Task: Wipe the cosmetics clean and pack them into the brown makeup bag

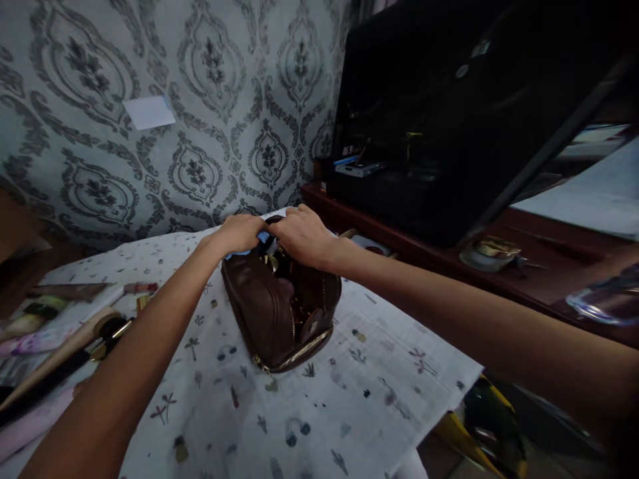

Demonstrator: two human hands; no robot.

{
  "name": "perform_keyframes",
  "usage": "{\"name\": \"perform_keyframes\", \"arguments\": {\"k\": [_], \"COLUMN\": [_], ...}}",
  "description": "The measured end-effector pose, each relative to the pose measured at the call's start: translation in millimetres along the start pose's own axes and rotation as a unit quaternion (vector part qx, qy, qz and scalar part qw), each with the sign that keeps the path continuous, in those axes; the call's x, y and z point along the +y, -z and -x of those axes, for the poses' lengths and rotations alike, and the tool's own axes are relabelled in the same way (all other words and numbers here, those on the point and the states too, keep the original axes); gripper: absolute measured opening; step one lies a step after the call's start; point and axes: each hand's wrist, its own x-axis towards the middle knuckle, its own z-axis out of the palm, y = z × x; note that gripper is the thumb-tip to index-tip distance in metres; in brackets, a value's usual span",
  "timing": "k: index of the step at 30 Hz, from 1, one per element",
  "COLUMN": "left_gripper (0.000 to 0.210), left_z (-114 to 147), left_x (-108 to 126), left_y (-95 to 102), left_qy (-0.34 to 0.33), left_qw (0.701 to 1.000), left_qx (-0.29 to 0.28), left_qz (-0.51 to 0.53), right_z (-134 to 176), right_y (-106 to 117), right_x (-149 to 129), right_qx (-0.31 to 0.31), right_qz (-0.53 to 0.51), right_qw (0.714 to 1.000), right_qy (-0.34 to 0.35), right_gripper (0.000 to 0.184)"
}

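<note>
A brown leather zip pouch (254, 303) sits unzipped on the patterned white cloth (344, 399), its gold zipper facing me and small items inside. At the pouch's far end, my left hand (240, 233) is closed, with bits of a blue cloth (263, 236) showing at its fingers and beneath it. My right hand (303, 236) is curled over the far rim of the pouch, its fingers closed there and partly hidden. Both hands nearly meet at that rim.
Makeup brushes and tubes (64, 362) lie at the left. A large black screen (409, 120) stands on a dark red cabinet (429, 266) at the right, with a small glass jar (489, 253) in front. Below the right table edge is a yellow and black object (484, 426).
</note>
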Motion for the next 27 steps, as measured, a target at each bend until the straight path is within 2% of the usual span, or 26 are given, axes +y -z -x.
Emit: {"name": "perform_keyframes", "arguments": {"k": [6,13,20,24,27], "left_gripper": [0.039,0.039,0.047,0.054,0.047], "left_z": [2.7,7.0,23.1,37.1,40.4], "left_x": [4.4,2.5,-1.4,-5.1,-9.7], "left_y": [4.3,12.9,14.5,16.1,20.3], "left_qy": [0.001,-0.004,0.011,0.02,0.009], "left_qw": [1.0,0.999,0.999,0.999,1.0], "left_qx": [-0.013,-0.027,0.039,0.039,0.011], "left_qz": [-0.014,-0.04,-0.025,-0.004,-0.001], "right_z": [-8.7,-10.2,-6.7,7.8,35.4], "right_y": [-5.4,-13.5,-6.6,6.0,15.0], "right_x": [-8.6,-6.7,-2.2,-2.9,-15.3], "right_qx": [-0.035,-0.017,-0.008,0.027,0.069], "right_qz": [0.031,0.039,0.011,-0.029,-0.096], "right_qw": [0.999,0.998,0.998,0.998,0.991], "right_qy": [0.027,0.051,0.054,0.055,0.063], "right_gripper": [0.024,0.023,0.024,0.021,0.02]}}
